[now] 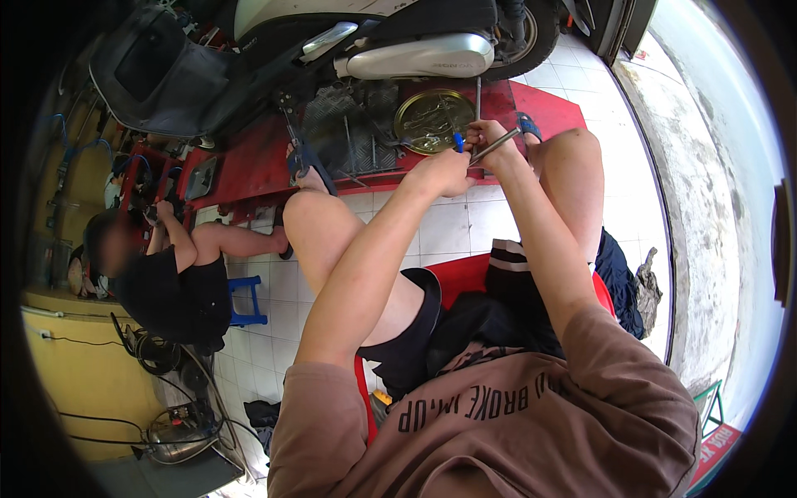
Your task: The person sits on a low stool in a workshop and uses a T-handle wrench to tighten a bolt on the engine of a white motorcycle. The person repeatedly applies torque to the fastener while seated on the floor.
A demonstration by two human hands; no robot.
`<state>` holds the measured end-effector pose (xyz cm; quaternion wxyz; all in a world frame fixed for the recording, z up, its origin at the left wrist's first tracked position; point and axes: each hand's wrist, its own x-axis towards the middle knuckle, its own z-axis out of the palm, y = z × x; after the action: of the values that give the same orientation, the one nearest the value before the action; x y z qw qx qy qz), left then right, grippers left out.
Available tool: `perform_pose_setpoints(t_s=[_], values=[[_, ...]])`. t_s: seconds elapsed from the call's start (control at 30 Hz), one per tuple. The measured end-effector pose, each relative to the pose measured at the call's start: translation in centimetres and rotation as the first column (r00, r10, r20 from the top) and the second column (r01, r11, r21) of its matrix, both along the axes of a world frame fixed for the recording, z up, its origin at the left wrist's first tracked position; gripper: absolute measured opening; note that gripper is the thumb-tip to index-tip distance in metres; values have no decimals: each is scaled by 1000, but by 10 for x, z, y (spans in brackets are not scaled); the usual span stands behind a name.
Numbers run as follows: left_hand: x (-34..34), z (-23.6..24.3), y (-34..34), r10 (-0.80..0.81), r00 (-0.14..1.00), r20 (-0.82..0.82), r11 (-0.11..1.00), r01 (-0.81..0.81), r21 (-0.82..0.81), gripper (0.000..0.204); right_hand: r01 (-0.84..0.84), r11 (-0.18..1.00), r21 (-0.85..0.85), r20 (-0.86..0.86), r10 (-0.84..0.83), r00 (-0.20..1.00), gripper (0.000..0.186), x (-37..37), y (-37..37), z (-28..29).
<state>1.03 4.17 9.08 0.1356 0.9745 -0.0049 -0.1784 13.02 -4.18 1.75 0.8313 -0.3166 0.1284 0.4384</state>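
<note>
Both my hands meet over the near edge of the red work platform point(241, 187). My left hand point(447, 172) is closed around something with a small blue end point(458, 142) sticking up; its kind is hidden by my fingers. A straight metal rod point(503, 142) slants from beside the left fingers across my right hand point(490, 139). The right fingers are curled together, and what they grip is too small to make out. Just beyond the hands sits a round, gold-coloured metal tray point(432, 116) with small parts in it. Another thin metal rod point(478, 98) stands above the right fingers.
A scooter point(419, 58) rests on the platform beyond, with its wheel at the right. Hand tools point(349, 137) lie on the dark mat. At left, another person point(170, 282) sits by a blue stool point(246, 300). An air compressor point(178, 436) with hoses stands at lower left.
</note>
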Motion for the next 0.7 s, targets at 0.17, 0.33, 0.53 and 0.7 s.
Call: perform_pose_setpoints(t_s=[0.17,0.33,0.53,0.7], values=[[0,7,-4,26,999,-43,1000,-25,16,42,26,1000,-5,2,-26,1000,24,4,2,-6],[6,-2,-4,22,999,28,1000,-22,2,39,64,998,-6,54,-64,996,23,8,4,-16],[8,5,-13,8,988,155,1000,-9,2,33,128,969,-210,102,-109,989,14,2,2,-6],[8,1,-13,-13,979,201,999,5,41,32,167,971,-172,93,-153,984,18,-13,-1,14]])
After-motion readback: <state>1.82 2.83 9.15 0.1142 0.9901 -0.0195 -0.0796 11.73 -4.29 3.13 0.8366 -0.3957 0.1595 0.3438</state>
